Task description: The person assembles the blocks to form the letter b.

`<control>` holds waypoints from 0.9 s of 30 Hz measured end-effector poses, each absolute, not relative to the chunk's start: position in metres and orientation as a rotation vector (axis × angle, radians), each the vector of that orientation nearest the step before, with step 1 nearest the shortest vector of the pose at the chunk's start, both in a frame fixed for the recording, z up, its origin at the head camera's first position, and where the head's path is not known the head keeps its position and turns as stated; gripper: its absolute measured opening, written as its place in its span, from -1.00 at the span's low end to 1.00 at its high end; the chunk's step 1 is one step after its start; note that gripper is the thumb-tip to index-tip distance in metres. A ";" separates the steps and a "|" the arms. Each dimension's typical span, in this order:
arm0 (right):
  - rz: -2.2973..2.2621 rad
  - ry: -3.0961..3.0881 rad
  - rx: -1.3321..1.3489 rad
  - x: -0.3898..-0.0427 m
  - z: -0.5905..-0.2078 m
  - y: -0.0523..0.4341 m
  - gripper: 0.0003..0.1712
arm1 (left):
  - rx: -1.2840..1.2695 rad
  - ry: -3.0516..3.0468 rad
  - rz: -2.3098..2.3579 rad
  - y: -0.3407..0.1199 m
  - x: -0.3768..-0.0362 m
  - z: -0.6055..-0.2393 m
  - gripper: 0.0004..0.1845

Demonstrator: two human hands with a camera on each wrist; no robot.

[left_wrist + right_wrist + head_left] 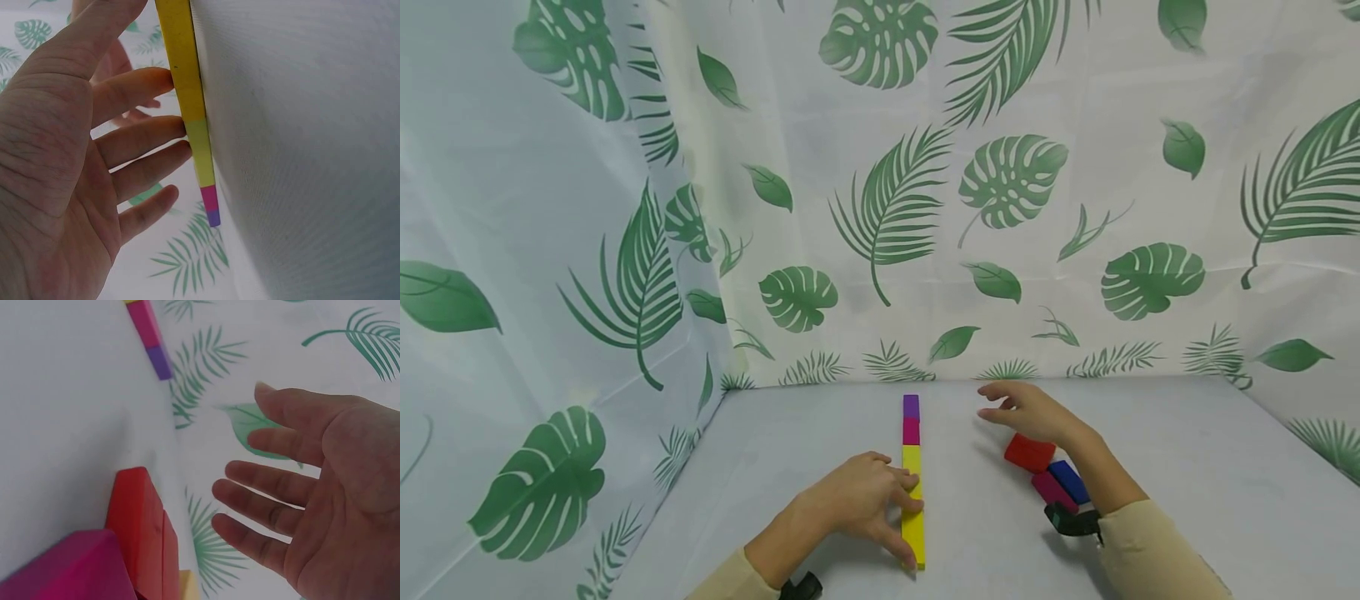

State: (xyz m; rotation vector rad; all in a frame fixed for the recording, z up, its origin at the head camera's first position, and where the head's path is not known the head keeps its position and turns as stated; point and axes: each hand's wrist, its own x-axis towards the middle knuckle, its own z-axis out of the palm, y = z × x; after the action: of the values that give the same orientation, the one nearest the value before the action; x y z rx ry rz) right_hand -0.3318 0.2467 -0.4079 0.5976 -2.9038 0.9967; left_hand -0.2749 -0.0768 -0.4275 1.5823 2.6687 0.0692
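A straight row of blocks runs away from me on the table: yellow blocks [913,533] nearest, then a magenta block [911,432], then a purple block [911,406] at the far end. My left hand [861,497] lies against the row's left side, its thumb by the near end. In the left wrist view, extended fingertips touch the yellow edge [181,56]. To the right of the row, my right hand [1033,414] hovers above the table with relaxed fingers, holding nothing. Beneath and beside it lie red blocks [1028,452], a blue block [1070,482] and another magenta block [1055,492].
A pale yellow piece [188,585] peeks out behind the red blocks in the right wrist view. Leaf-patterned curtains [917,325] hang at the table's back and sides. The grey-white tabletop [1187,450] stretches to the right of the loose blocks.
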 end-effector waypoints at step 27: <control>1.080 -3.076 0.601 -0.323 -0.405 0.271 -0.47 | 1.604 2.672 0.071 -0.077 -0.275 -0.428 -0.20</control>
State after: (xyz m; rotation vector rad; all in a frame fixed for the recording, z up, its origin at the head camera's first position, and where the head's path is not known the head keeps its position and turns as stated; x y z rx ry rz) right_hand -0.3231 0.2715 -0.4045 0.6006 -3.0758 1.0804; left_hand -0.2748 -0.0773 -0.4281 1.6041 2.6720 0.0707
